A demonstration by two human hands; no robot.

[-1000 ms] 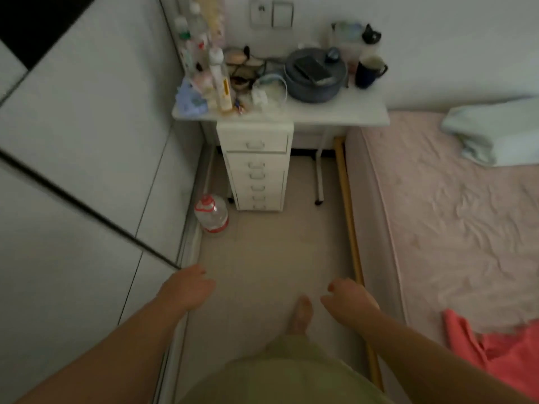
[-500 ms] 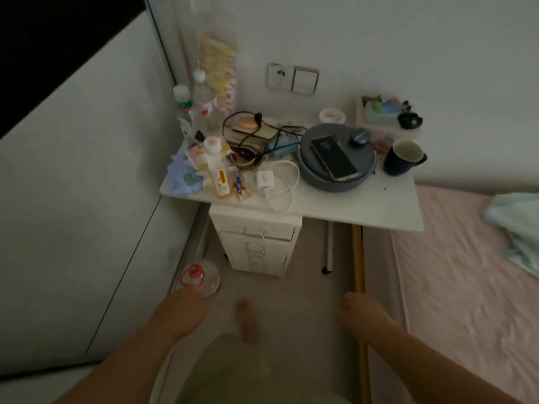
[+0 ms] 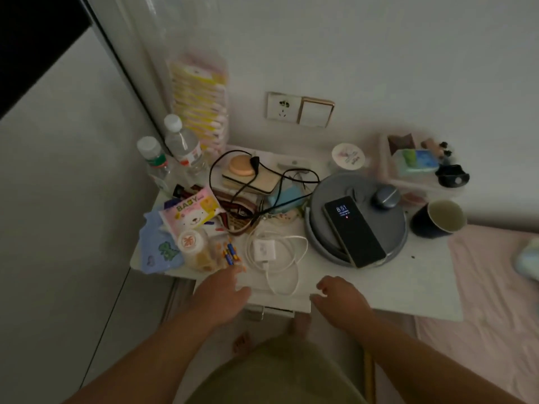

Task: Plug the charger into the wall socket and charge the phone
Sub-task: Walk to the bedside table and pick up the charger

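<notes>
A cluttered white tabletop (image 3: 379, 290) stands against the wall beside a pink bed (image 3: 493, 287), with a socket (image 3: 282, 107) on the wall above it. A round grey disc (image 3: 379, 228) carries the phone (image 3: 353, 231), its screen lit, while the white charger (image 3: 264, 249) lies inside its coiled cable (image 3: 294, 258) just left of the disc. Both hands, the left (image 3: 224, 295) and the right (image 3: 344, 301), hover empty at the tabletop's near edge with fingers loosely spread, close to the cable without touching it.
</notes>
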